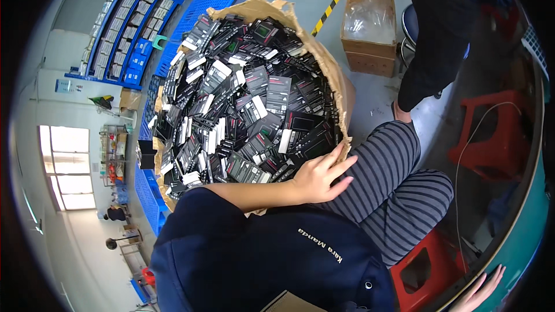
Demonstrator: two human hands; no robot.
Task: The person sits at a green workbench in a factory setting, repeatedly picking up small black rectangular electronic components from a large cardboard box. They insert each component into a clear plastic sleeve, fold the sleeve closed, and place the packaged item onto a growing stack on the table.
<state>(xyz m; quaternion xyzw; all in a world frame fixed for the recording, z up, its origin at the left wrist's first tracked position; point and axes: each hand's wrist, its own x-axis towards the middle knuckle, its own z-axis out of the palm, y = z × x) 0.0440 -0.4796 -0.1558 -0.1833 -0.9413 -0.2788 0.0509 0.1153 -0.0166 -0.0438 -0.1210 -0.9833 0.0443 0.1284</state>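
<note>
My left hand (pixel 321 177) reaches across with its fingers spread, the fingertips at the torn near edge of a big brown cardboard container (pixel 340 89). It does not visibly hold anything. The container is heaped with flat black printed packages (pixel 278 95), many with white strips, lying at all angles. My right hand (pixel 481 290) lies at the lower right with fingers stretched out on the edge of a green tabletop (pixel 523 237); part of this hand is cut off by the frame.
Blue plastic pallet (pixel 151 196) sticks out around the container. A small carton with clear plastic (pixel 370 23) stands beyond. Another person's dark-trousered leg (pixel 433 52) is at the upper right. Red stools (pixel 491 130) and a thin cable (pixel 458 196) lie near the table; blue shelving (pixel 136 11) stands far left.
</note>
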